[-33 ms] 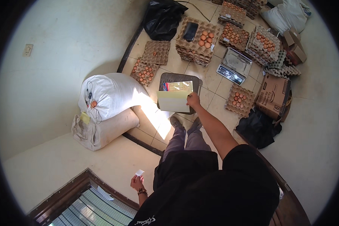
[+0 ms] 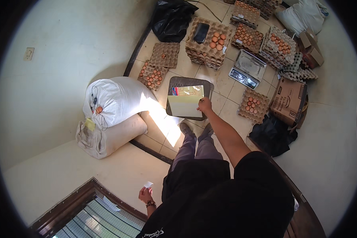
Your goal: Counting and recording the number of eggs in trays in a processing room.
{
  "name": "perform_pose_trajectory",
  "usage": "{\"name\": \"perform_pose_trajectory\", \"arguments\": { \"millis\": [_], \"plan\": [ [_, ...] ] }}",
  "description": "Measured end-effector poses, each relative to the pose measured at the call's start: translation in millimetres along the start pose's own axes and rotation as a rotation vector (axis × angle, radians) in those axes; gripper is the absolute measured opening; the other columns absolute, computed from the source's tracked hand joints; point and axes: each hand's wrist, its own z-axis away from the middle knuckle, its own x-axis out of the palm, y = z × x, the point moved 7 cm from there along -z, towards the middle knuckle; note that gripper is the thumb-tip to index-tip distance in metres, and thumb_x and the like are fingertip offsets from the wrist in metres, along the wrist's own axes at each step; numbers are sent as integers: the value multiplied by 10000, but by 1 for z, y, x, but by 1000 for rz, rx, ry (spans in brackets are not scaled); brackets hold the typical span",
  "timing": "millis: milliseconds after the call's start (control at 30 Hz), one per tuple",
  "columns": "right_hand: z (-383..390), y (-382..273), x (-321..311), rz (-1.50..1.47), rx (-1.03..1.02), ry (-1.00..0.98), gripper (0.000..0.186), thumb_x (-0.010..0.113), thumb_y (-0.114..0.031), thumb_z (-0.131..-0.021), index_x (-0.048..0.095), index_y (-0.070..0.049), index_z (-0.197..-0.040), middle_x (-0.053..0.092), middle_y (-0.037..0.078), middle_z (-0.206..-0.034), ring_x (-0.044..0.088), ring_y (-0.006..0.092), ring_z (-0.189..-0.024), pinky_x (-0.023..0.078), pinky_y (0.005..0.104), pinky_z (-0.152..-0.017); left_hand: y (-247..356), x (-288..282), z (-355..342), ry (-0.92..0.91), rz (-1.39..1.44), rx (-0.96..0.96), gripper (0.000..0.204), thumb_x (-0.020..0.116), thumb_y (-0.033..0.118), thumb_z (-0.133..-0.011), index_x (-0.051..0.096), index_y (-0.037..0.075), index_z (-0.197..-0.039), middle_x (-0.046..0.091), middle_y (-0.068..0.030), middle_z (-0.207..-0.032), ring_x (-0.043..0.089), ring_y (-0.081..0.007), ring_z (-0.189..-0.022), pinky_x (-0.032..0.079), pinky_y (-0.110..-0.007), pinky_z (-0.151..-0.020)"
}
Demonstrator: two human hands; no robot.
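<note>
"What do the hands hold, please?"

"The left hand (image 2: 145, 193) pinches one small white paper (image 2: 148, 184) between its fingers; the right hand (image 2: 204, 104) has fingers closed on the edge of a pale sheet (image 2: 184, 108), which is over the dark stool (image 2: 182, 82)"

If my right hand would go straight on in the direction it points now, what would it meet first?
Most likely the pale folder, whose right edge your right hand already holds. Beyond it, the line seems to cross the dark brown seat, though depth is unclear.
</note>
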Motion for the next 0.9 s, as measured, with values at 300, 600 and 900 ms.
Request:
{"name": "perform_pose_trajectory", "arguments": {
  "millis": [300,600,900],
  "plan": [
    [-6,17,2,467,-256,172,286,503,-220,-963,591,32,-1065,695,161,-709,649,211,-470,515,361,-440,-33,-22,17,94,-16,-85,230,589,-56,-815,616,-38,-1042,681,-186,-802,687,-235,-658,579,-302,-575],
    [35,25,88,-324,326,-104,216,552,-196,-915,632,0,-873,689,158,-665,532,127,-397,385,270,-363,31,-1,-13,30,-48,56,214,591,-33,-832,611,-59,-1044,689,-167,-817,700,-215,-698,578,-278,-607],
    [8,-91,117,623,-584,210,360,741,-113,-680,458,-47,-892,595,171,-854,586,405,-814,473,481,-731,53,-15,-100,-41,-211,71,204,625,-51,-807,630,-52,-1011,696,-150,-802,710,-222,-699,607,-308,-648]
  ]
}}
